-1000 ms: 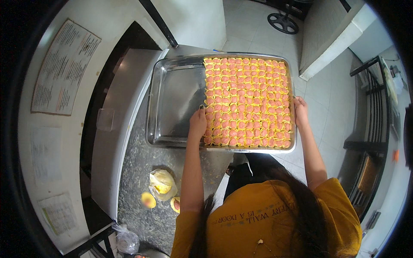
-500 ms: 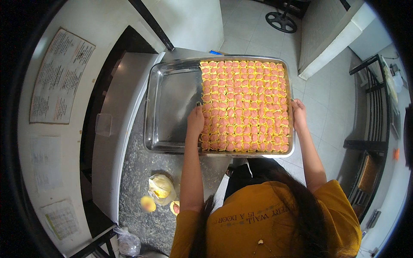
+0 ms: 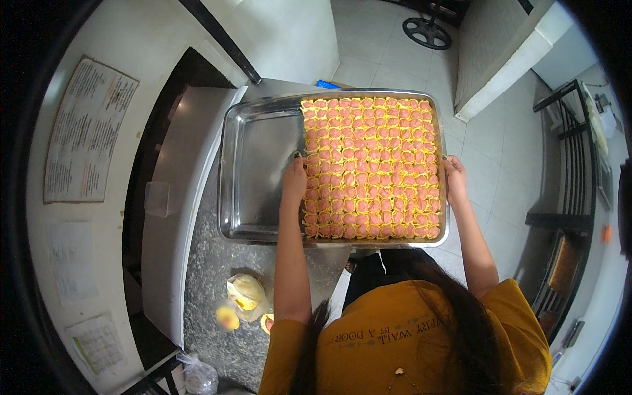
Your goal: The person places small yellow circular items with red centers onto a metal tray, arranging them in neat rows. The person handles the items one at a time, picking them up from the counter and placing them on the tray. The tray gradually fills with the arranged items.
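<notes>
The left hand [image 3: 294, 179] lay flat inside the steel tray [image 3: 257, 164], fingers pressed against the left edge of the block of dumplings [image 3: 370, 168]; it gripped nothing. The right hand [image 3: 454, 179] closed its grip over the tray's right rim. The dumplings, pink in yellow wrappers, filled the tray's right part in tight rows. The tray sat on the speckled table [image 3: 217, 289], its right end overhanging. A crumpled bag [image 3: 245, 294] lay near.

Mustard tee w/ print, bare forearms.
</notes>
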Tool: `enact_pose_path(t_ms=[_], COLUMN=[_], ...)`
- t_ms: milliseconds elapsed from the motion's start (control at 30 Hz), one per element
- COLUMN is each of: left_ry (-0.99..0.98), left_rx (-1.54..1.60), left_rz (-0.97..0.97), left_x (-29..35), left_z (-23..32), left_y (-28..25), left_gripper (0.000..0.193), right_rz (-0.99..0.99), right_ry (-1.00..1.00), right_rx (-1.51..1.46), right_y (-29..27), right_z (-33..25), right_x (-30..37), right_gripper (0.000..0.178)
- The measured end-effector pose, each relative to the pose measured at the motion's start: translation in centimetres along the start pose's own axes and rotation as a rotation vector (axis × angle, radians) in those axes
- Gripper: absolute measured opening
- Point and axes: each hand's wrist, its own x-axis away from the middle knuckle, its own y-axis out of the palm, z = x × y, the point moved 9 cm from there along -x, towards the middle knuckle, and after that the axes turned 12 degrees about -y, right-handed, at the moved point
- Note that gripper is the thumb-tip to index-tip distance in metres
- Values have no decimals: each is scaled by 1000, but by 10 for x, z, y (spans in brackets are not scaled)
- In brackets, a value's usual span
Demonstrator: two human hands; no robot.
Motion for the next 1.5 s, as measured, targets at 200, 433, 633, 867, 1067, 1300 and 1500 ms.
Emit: enact_pose_path(t_ms=[200,433,633,867,1067,1300,1500], left_ry=[58,-24,76,24,48,65,2], left_rx=[154,29,189,71,169,183,99], left_rz=[34,-26,42,-22,8,-24,-20], left_x=[-39,-35,-53,-65,-82,-68,-53], left_z=[-4,9,12,15,6,46,43], left_y=[2,6,-1,12,6,5,6], left_gripper=[52,51,55,54,51,51,53], right_rz=[25,24,11,36,22,25,-1], right_ry=[19,21,-7,20,23,23,3], right_rx=[-25,-8,1,-1,2,-9,-12], right_y=[-1,-3,-1,-1,4,1,3], right_z=[4,3,2,0,0,0,-1], right_x=[0,0,-1,3,2,2,2], right_gripper=[9,10,10,9,9,10,11])
